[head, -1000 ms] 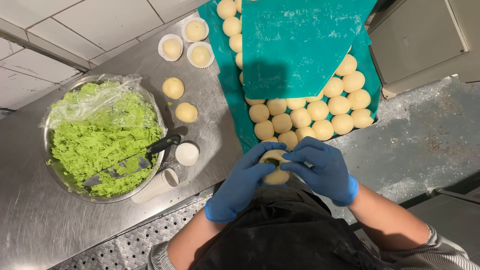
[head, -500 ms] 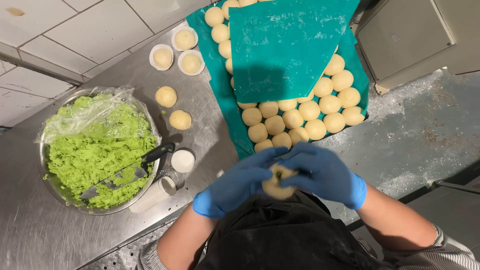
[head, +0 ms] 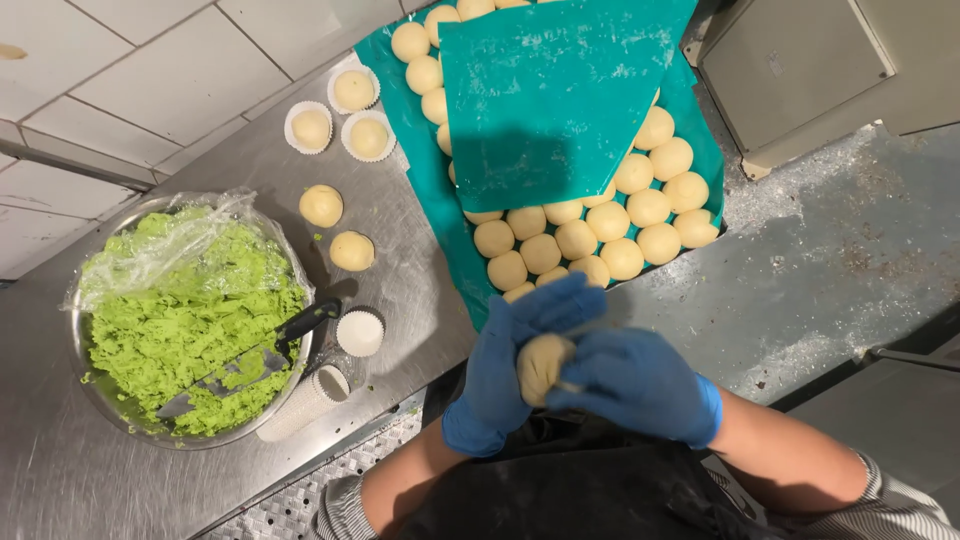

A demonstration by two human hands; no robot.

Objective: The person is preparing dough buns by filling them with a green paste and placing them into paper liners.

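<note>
Both my hands wear blue gloves and meet over my dark apron, just off the counter's front edge. My left hand point(head: 505, 360) cups a pale dough ball point(head: 540, 366) from the left. My right hand point(head: 635, 385) closes over the same ball from the right, fingers pressed on it. Just beyond my hands lies a tray lined with a teal sheet point(head: 432, 190) carrying several rows of round dough balls point(head: 600, 225). A second teal sheet point(head: 550, 100) covers the far part of them.
A metal bowl point(head: 85, 375) of green filling with a knife point(head: 250, 362) and loose plastic wrap sits at left. Beside it are paper cups point(head: 359, 333), a lying stack of cups point(head: 305, 403), two bare filled balls point(head: 322, 206) and three balls in cups point(head: 354, 90). A grey machine point(head: 800, 70) stands at right.
My hands lifted the dough ball off the tray's near edge and drew it toward my body; the left hand now cups it more upright while the right fingers fold over it.
</note>
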